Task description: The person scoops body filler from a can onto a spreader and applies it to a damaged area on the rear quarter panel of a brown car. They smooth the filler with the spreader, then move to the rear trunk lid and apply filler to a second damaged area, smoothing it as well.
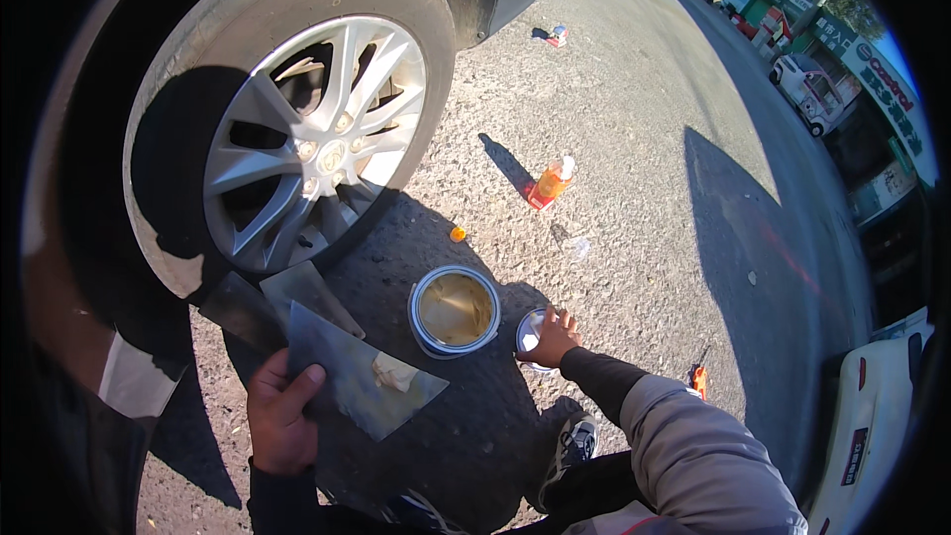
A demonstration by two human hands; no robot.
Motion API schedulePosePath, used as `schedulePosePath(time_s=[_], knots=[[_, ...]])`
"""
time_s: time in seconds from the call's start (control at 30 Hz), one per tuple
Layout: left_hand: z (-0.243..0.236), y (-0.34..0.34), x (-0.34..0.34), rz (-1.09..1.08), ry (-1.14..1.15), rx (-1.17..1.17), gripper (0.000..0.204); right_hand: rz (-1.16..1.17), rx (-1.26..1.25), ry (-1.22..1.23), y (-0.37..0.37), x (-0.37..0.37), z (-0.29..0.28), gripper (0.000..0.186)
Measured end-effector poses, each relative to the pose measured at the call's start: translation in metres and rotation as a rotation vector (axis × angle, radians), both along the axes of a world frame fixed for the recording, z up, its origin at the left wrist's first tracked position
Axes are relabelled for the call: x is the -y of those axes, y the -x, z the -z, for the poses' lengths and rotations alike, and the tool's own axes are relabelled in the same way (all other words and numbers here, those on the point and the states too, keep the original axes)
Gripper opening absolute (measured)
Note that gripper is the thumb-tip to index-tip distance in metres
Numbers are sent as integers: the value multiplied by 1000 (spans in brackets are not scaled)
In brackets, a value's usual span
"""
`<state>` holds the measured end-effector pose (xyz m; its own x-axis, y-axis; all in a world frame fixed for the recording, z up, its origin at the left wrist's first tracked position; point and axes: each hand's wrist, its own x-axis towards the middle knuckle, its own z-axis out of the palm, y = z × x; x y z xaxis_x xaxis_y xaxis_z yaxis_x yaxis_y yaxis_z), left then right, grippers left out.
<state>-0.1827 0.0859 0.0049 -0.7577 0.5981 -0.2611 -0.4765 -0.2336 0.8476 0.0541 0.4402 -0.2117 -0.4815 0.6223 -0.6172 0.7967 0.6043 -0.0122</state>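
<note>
My left hand (282, 406) grips a flat, translucent mixing board (352, 381) with a cream lump of paste (394, 373) on it. Two flat plates (308, 298) lie beside the tyre behind it. An open round tin (454, 308) with tan paste inside stands on the ground between my hands. Just right of the tin, my right hand (550, 339) has its fingers curled over a white, blue-rimmed round lid (530, 327), which it partly hides.
A car wheel (317, 149) fills the upper left. An orange bottle (550, 183), small orange cap (458, 234), small item (557, 37) and orange tool (699, 381) lie or stand around on the pavement. A white car (862, 426) is at lower right, with shopfronts beyond.
</note>
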Motion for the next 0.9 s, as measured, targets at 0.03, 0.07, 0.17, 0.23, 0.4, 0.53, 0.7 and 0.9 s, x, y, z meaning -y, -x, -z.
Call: schedulePosePath(time_s=[0.03,0.07,0.17,0.23,0.4,0.53,0.7,0.9], knots=[[-1,0,4,3,-9,4,25,-48,-6,-26,8,-6,-10,144],[-1,1,6,-10,0,16,24,113,-119,-43,15,-11,-21,142],[-2,3,12,-35,-5,32,23,69,-292,-86,49,-30,-63,138],[-4,3,14,-61,-15,24,22,-15,-413,-67,69,-30,-93,135],[-8,-2,17,-44,-19,46,20,-305,-496,-47,115,34,-122,131],[-12,-6,27,-66,-5,34,19,-405,-417,-114,135,76,-118,126],[-15,-7,44,-51,24,-26,25,-424,-410,-179,141,81,-108,123],[-18,-9,42,-71,18,4,21,-520,-564,-179,135,67,-82,91]])
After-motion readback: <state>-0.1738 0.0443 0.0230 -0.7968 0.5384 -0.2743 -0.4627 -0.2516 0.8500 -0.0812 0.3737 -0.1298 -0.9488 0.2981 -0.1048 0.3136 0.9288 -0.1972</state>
